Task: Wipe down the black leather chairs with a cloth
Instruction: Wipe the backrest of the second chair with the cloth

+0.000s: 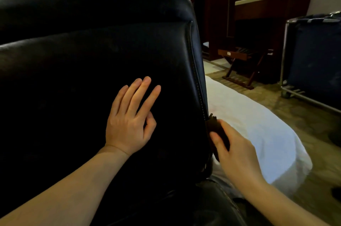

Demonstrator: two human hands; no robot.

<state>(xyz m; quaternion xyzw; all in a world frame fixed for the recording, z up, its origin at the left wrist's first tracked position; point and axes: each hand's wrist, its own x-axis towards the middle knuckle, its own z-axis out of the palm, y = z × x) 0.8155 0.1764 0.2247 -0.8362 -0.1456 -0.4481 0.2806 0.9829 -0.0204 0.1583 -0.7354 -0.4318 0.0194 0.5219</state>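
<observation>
At the right edge of the chair point(110, 44), the right hand point(238, 153) pinches a dark cloth point(218, 133) between thumb and fingers and presses it against the side seam of the backrest. The cloth is bunched small; only a short dark fold shows beyond the fingers, touching the stitched piping just above the grip. To the left of the grip, well apart from it, the left hand point(129, 118) lies flat on the backrest panel with fingers straight and spread, holding nothing; it appears to steady the chair. Below the grip the leather curves down toward the armrest or seat, which is too dark to tell apart. Behind and to the right of the grip lies a white sheet point(258, 129), and farther off stand a wooden rack point(239, 63) and a blue cart point(313, 56).

The step in hand is judged to be wiping the side edge of the backrest. To do it well, the cloth should follow the seam in one long stroke, wrapped over the piping so both faces are reached, with the flat hand bracing against the push. Opening out the bunched cloth would give more contact. The broad front panel shows faint marks and probably needs passes too.
</observation>
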